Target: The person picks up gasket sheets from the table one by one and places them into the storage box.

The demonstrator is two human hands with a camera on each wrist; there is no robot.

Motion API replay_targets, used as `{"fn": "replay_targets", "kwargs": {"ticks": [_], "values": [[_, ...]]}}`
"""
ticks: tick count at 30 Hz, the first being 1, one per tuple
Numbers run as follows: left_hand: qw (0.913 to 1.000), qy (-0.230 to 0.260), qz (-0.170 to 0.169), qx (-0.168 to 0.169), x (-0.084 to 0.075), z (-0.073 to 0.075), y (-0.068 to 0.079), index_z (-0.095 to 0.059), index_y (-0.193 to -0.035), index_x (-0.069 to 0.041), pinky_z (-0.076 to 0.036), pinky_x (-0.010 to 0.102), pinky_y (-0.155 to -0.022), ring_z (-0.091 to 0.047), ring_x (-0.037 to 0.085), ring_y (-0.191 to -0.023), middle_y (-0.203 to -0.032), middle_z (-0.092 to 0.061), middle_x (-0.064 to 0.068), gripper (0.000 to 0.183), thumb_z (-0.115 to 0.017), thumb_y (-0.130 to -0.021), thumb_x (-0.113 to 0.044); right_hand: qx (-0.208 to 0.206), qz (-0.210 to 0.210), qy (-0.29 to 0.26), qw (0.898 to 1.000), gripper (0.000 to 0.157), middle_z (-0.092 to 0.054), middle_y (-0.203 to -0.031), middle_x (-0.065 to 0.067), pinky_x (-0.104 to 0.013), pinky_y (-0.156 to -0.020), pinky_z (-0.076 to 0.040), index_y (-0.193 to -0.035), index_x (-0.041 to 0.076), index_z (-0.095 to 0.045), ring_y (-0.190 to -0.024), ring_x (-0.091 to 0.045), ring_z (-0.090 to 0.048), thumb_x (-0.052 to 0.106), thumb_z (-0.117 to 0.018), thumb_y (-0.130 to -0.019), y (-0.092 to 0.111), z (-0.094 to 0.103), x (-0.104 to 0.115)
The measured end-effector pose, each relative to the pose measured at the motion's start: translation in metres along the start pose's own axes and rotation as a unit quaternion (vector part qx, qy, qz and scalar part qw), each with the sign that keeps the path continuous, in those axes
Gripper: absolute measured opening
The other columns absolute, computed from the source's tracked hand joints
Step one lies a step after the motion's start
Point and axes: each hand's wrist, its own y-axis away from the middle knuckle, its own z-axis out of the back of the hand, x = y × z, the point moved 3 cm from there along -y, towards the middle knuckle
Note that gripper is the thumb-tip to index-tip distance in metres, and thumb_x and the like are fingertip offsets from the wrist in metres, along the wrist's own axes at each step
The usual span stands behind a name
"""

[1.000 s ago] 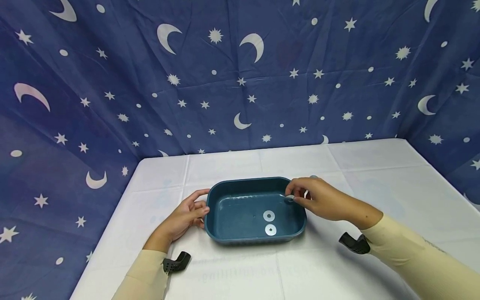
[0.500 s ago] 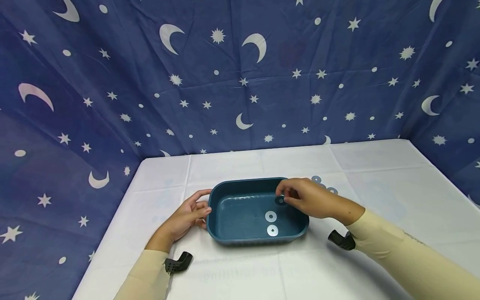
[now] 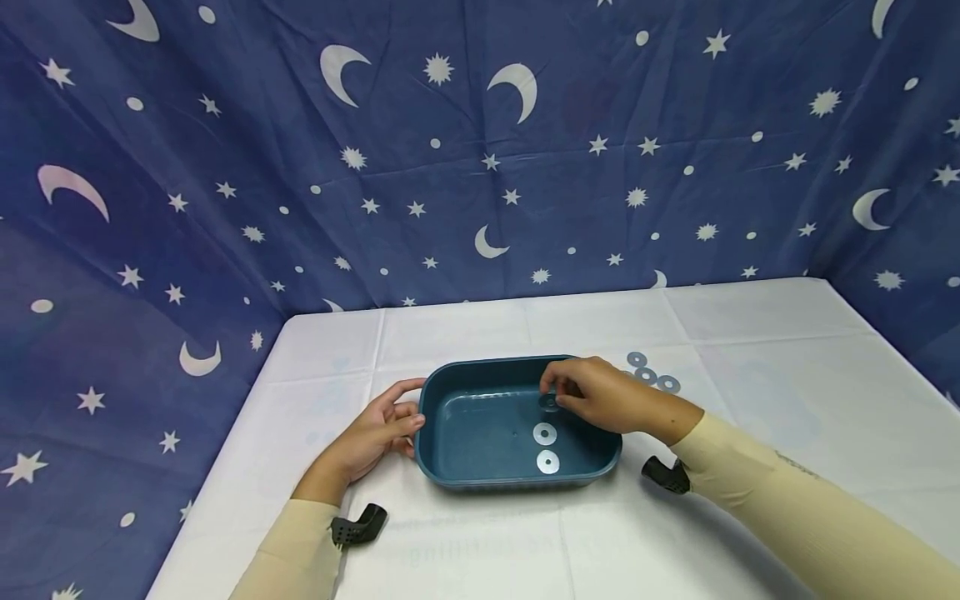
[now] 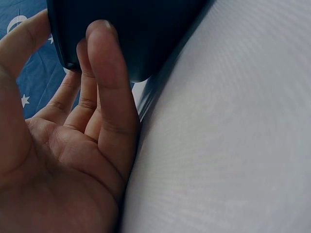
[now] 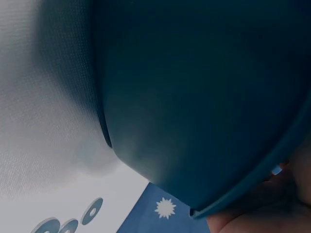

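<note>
A teal plastic tray [image 3: 480,442] stands on the table, two flat metal washers, one nearer [image 3: 548,462] and one farther [image 3: 545,433], lying in its right part. My right hand [image 3: 600,393] reaches over the tray's right rim and pinches another washer [image 3: 551,402] low over the tray floor. My left hand [image 3: 378,433] rests against the tray's left end, fingertips touching the outer wall and thumb at the rim. In the left wrist view, the fingers [image 4: 109,73] are loosely bent beside the tray wall and the palm holds nothing. The right wrist view mostly shows the tray's outer wall [image 5: 184,107].
Several more washers [image 3: 646,376] lie on the white tablecloth [image 3: 480,533] behind my right wrist. A blue star-and-moon curtain [image 3: 420,183] rises at the table's back and sides. Black wrist mounts [image 3: 360,527] sit on both sleeves.
My right hand has moved left and farther over the tray with its washer. The washers on the table behind it have come into view. My left hand stays at the tray.
</note>
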Motion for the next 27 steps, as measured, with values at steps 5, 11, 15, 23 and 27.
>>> {"fn": "replay_targets", "kwargs": {"ticks": [5,11,15,23,27], "values": [[1.0000,-0.001,0.000,0.000,0.000,-0.001,-0.001,-0.029,-0.153,-0.008,-0.058,0.025,-0.060,-0.063,0.007,-0.066,-0.089,-0.062,-0.005,0.063,-0.062,-0.098,-0.010,0.013,-0.005,0.015,1.000,0.017,-0.068,-0.084,-0.001,-0.022,-0.063,-0.049,-0.106,0.012,-0.067,-0.071,-0.006,-0.055,0.000,-0.065,-0.093,-0.007,-0.005,-0.001],[1.0000,0.002,-0.001,0.000,0.000,0.000,-0.001,-0.029,-0.152,-0.007,-0.058,0.024,-0.059,-0.063,0.007,-0.067,-0.090,-0.063,-0.005,0.063,-0.061,-0.099,-0.009,0.026,-0.005,0.030,0.999,0.017,-0.067,-0.084,0.000,-0.020,-0.063,-0.050,-0.104,0.010,-0.068,-0.070,-0.007,-0.054,-0.002,-0.064,-0.093,-0.014,-0.010,-0.003],[1.0000,0.005,-0.002,0.000,-0.001,0.000,-0.001,-0.029,-0.152,-0.007,-0.058,0.024,-0.059,-0.063,0.007,-0.066,-0.089,-0.062,-0.005,0.063,-0.061,-0.099,-0.009,0.030,-0.005,0.048,0.998,0.017,-0.068,-0.088,0.001,-0.021,-0.065,-0.050,-0.105,0.009,-0.069,-0.072,-0.006,-0.055,-0.002,-0.063,-0.093,-0.018,-0.013,-0.003],[1.0000,0.004,0.004,0.000,0.000,-0.001,-0.003,-0.029,-0.153,-0.008,-0.058,0.024,-0.059,-0.063,0.008,-0.065,-0.089,-0.062,-0.004,0.063,-0.062,-0.098,-0.010,0.035,-0.010,0.087,0.996,0.017,-0.069,-0.091,0.002,-0.021,-0.064,-0.047,-0.105,0.011,-0.069,-0.071,-0.005,-0.054,0.000,-0.062,-0.094,-0.020,-0.018,-0.003],[1.0000,0.005,0.003,-0.002,0.001,0.001,-0.002,-0.029,-0.153,-0.008,-0.058,0.024,-0.059,-0.063,0.008,-0.065,-0.088,-0.062,-0.004,0.063,-0.062,-0.098,-0.010,0.035,-0.009,0.103,0.994,0.018,-0.069,-0.092,0.003,-0.022,-0.066,-0.047,-0.104,0.012,-0.070,-0.071,-0.006,-0.054,0.000,-0.062,-0.093,-0.021,-0.020,-0.003]]}}
